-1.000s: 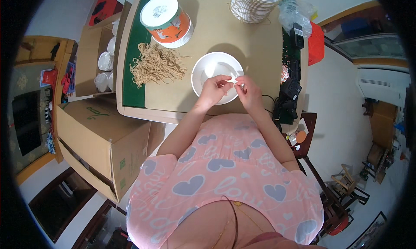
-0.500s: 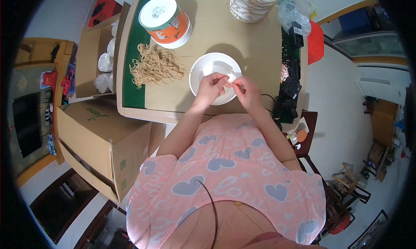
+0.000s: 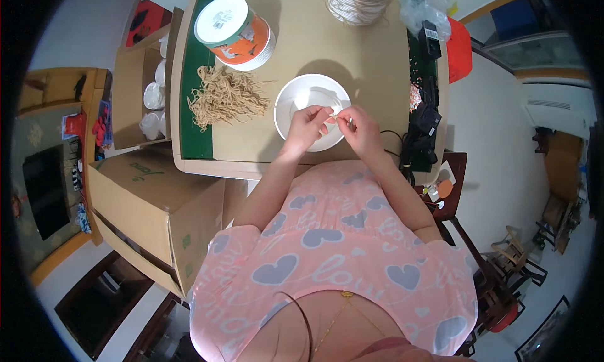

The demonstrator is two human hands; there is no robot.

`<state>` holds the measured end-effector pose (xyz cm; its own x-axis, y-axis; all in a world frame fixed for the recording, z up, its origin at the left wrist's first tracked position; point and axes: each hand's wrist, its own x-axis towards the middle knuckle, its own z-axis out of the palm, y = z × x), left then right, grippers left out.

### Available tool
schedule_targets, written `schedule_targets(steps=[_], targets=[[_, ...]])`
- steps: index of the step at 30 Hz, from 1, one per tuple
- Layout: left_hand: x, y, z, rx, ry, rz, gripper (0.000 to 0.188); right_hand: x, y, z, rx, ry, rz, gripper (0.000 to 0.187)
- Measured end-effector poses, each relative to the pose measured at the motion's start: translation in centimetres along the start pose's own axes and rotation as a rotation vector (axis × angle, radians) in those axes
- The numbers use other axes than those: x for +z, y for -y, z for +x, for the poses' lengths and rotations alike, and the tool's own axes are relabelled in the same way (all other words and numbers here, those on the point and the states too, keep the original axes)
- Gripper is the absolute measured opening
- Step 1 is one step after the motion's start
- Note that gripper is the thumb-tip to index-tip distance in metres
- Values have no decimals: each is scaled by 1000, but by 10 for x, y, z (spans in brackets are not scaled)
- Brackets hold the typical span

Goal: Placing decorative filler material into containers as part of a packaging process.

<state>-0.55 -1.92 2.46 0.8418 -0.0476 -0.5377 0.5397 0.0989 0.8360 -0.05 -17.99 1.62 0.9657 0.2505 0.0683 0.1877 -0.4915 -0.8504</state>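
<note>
A white round tub [image 3: 282,110] stands on the brown board at the table's near side, its open mouth facing up. Over its near right rim both my hands meet with bent fingers. My left hand [image 3: 306,128] pinches a thin pale cord [image 3: 334,117] between thumb and forefinger. From the other side my right hand [image 3: 358,128] pinches the same small strand, fingertips almost touching the left ones. Much of the strand is hidden by the fingers. Left of the tub lies a loose heap of beige cords [image 3: 226,97].
Behind the heap stands a stack of tubs [image 3: 242,42], orange and green with a white top. A white stack with cords [image 3: 357,4] is at the back right. Black cables and adapters [image 3: 423,123] line the right edge. Cardboard boxes [image 3: 157,179] stand left of the table.
The view has shifted slightly. Both hands stay at the tub's rim, still pinching, with only small finger movement.
</note>
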Motion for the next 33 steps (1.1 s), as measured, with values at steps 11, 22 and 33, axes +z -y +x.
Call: schedule_targets(steps=[11, 22, 33], targets=[[12, 25, 13, 679, -333, 740, 16, 3, -5, 0, -62, 9, -4, 8], [11, 17, 12, 625, -315, 742, 16, 1, -10, 1, -111, -30, 0, 8], [12, -21, -22, 365, -52, 533, 20, -9, -5, 0, 8, -104, 124, 10]])
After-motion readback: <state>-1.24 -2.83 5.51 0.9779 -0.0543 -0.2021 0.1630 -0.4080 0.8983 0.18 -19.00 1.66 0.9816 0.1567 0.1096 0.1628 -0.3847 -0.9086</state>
